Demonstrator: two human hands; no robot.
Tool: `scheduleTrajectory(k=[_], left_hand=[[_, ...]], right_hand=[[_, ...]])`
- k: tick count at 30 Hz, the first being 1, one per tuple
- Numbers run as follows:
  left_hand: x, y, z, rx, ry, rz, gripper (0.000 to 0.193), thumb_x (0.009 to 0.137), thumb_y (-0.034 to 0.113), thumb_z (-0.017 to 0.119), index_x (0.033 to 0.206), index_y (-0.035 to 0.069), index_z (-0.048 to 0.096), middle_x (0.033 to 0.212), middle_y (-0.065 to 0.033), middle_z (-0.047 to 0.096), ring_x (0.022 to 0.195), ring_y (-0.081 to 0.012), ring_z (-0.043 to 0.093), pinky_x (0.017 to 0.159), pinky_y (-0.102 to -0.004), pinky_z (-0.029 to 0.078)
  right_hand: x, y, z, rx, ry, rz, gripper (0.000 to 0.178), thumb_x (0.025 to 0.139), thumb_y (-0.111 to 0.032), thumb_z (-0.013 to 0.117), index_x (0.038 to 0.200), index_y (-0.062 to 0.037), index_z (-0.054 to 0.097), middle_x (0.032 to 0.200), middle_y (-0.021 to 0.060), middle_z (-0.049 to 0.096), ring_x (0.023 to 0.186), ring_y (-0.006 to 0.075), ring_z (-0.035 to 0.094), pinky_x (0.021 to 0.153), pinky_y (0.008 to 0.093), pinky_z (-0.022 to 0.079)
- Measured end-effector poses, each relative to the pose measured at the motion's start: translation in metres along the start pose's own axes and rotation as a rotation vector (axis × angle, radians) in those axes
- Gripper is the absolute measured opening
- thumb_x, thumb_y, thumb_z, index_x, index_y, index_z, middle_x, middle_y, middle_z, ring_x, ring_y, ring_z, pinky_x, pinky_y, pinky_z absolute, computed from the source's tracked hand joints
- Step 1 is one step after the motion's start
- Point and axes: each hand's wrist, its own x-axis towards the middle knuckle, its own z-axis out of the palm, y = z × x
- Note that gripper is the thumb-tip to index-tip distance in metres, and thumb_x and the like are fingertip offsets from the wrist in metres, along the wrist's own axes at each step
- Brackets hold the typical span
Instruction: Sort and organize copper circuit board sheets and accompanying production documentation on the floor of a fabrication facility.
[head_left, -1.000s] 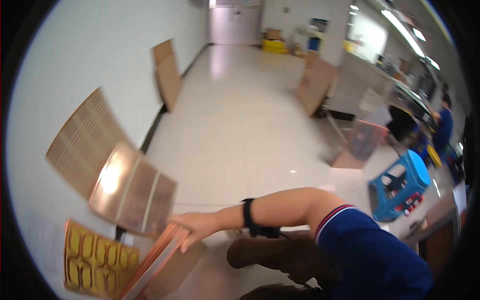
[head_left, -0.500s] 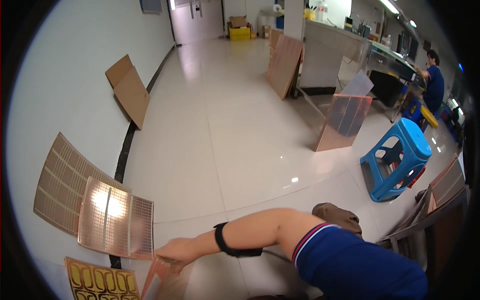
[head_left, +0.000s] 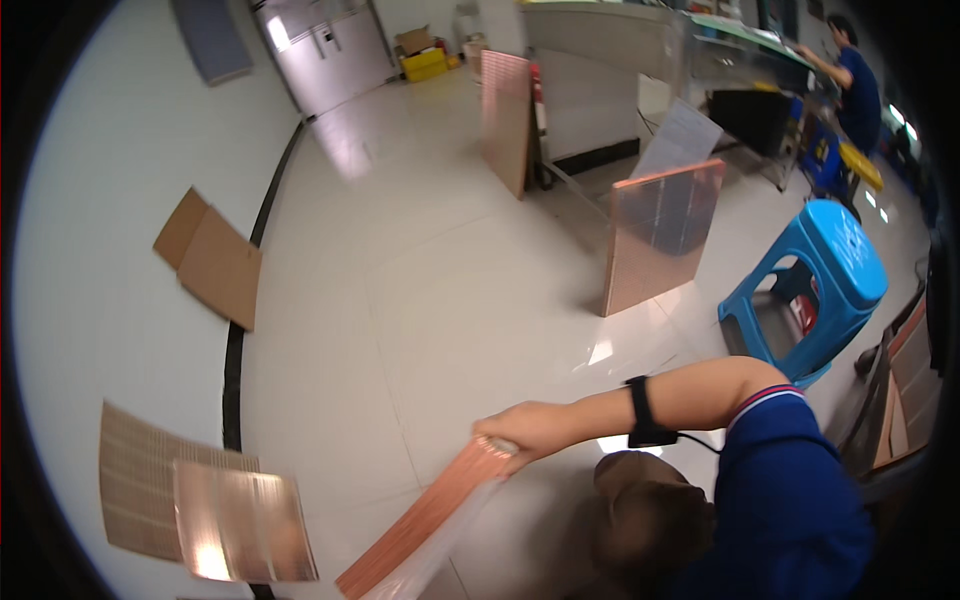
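Observation:
Only one arm shows, my right, in a blue short sleeve with a black strap at the forearm. My right hand is closed over the upper end of a stack of thin copper-coloured panels. Seen edge-on, the stack slants to the lower left, and its lower end runs out of the picture. Pale, see-through sheeting shows along its near side. My left hand is out of view. Left of the stack, a shiny copper-coloured panel leans in front of a gridded panel at the wall.
Brown cardboard leans on the left wall. A copper-coloured panel stack stands upright on the floor, with a blue plastic stool to its right. Boards lean by the counter. A co-worker is at the far right.
My right hand has moved right, away from the wall panels, bringing the panel stack along. More of the stack shows now. The view has shifted, and the yellow patterned panel has left the picture.

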Motion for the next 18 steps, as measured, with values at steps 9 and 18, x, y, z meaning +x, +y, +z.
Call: scheduleTrajectory(k=[9, 18], left_hand=[[0.061, -0.072, 0.193, 0.026, -0.349, -0.165, 0.046, 0.090, 0.023, 0.047, 0.127, 0.000, 0.032, 0.127, -0.0145, 0.036, 0.118, -0.0232, 0.035, 0.102, -0.0366, 0.027], [0.081, -0.137, 0.371, 0.205, -0.607, -0.001, 0.050, 0.083, 0.017, 0.058, 0.122, 0.001, 0.032, 0.123, -0.0144, 0.036, 0.116, -0.0250, 0.036, 0.099, -0.0370, 0.029]], right_hand=[[-0.250, 0.091, -0.138, 0.031, 0.504, 0.494, 0.048, 0.071, -0.024, 0.073, 0.107, -0.0060, 0.047, 0.098, 0.0137, 0.058, 0.092, 0.0308, 0.057, 0.078, 0.0359, 0.046], [-0.433, 0.135, -0.226, 0.144, 1.050, 0.731, 0.037, 0.072, -0.010, 0.068, 0.105, -0.0056, 0.052, 0.098, 0.0057, 0.057, 0.094, 0.0151, 0.056, 0.083, 0.0265, 0.044]])
